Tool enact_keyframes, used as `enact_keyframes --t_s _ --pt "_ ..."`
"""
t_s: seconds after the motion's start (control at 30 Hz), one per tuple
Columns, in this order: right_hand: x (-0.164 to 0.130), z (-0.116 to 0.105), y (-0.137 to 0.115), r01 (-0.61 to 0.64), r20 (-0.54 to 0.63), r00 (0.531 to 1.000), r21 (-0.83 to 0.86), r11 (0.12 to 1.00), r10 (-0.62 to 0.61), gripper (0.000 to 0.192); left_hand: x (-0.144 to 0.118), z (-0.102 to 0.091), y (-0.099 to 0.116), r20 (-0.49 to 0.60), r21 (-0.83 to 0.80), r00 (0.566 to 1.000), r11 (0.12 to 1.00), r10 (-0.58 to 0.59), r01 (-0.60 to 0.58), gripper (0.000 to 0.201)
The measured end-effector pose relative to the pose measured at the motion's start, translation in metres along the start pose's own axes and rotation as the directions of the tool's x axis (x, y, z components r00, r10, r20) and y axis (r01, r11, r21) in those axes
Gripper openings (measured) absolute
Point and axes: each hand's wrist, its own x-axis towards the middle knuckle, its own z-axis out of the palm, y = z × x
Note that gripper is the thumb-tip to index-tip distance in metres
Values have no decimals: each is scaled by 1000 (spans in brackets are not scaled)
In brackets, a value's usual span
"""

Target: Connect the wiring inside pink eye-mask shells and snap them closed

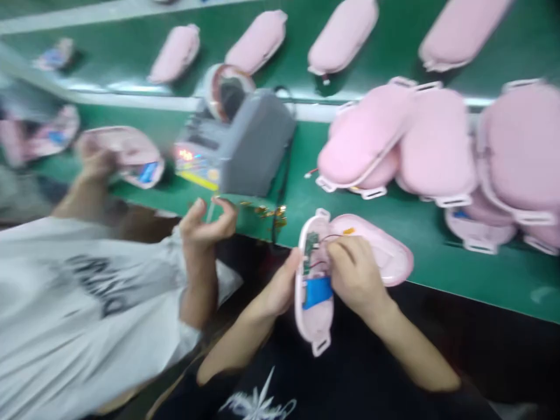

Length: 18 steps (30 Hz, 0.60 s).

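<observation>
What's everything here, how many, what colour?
Bench: 1, green, middle
Open shell: 1, pink, centre
Block: 1, blue, inside shell
Board: 1, green, inside shell
Second shell: 1, pink, bench edge
Upper cases: 4+, pink, back
Piled cases: several, pink, right
Machine: 1, grey, on bench
Ring: 1, brownish, on machine
Cable: 1, black, beside machine
Scraps: several, gold, near machine
Co-worker: 1, pale shirt, left
Case: 1, pink, at co-worker's hand
Blurred items: uncounted, pinkish, far left
Left hand: 1, on shell
Right hand: 1, at shell
</observation>
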Motion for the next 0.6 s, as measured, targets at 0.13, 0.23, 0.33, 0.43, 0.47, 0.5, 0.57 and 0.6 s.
enact_keyframes --t_s 0.13,0.23,0.33,0.43,0.47,0.5,0.57,0.6 --pt "-1 -4 7 47 -6 999 21 999 -46 19 41 -55 45 -173 -87 967 975 189 -206 59" --pt "-1 -11 10 49 2 999 39 998 -49 21 50 -68 48 -252 -120 940 956 230 -266 39" --pt "0 -14 12 71 1 997 69 995 -71 20 39 -64 41 -253 -124 930 945 266 -304 36" --pt "2 -13 14 95 15 995 55 994 -96 22 34 -59 37 -255 -57 909 934 329 -354 35" --pt "3 -13 14 99 17 995 47 994 -100 23 34 -58 37 -253 -10 904 934 344 -358 34" --pt "3 -13 15 104 16 994 42 994 -104 24 36 -58 38 -251 42 902 935 350 -352 34" --pt "4 -14 17 113 14 993 32 993 -114 25 39 -59 42 -251 139 907 940 337 -311 33" --pt "4 -14 17 116 12 993 26 993 -116 26 40 -59 44 -253 178 909 939 332 -293 31"
